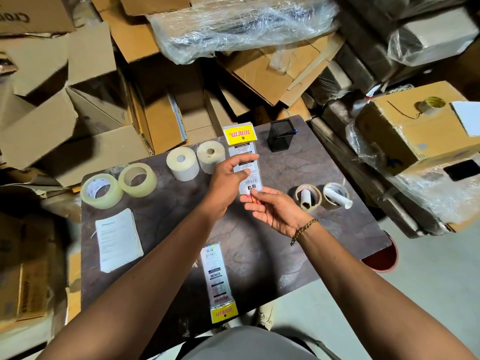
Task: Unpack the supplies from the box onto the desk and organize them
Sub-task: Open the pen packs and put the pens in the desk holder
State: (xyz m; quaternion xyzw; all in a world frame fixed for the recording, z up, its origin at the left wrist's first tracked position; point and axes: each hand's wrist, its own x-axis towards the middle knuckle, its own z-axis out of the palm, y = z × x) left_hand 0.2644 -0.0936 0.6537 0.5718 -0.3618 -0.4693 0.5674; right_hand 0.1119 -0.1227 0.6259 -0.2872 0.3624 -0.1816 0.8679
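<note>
The left hand (pixel 228 183) covered the middle of the raised packet (pixel 242 157), whose small print was unreadable. The item pinched by the right hand (pixel 275 211) was mostly hidden. The stack of papers (pixel 118 240) lay blurred.

Take the pen holder (pixel 282 136) at the desk's (pixel 324 162) far edge as your landmark. Just left of it, you hold a packet (pixel 242 154) above the desk in your left hand (pixel 228 183), with your right hand (pixel 272 209) at the packet's near end. Left of the holder beyond the packet stand two paper rolls (pixel 194 161), then two tape rolls (pixel 118 185) farther left and nearer you. Nearer you than the holder and slightly right sit two tape rings (pixel 322 197), each with what may be a tube inside it. A paper stack (pixel 118 240) lies near you from the tape rolls. A second packet (pixel 218 281) lies at the desk's near edge, well apart from the holder.
</note>
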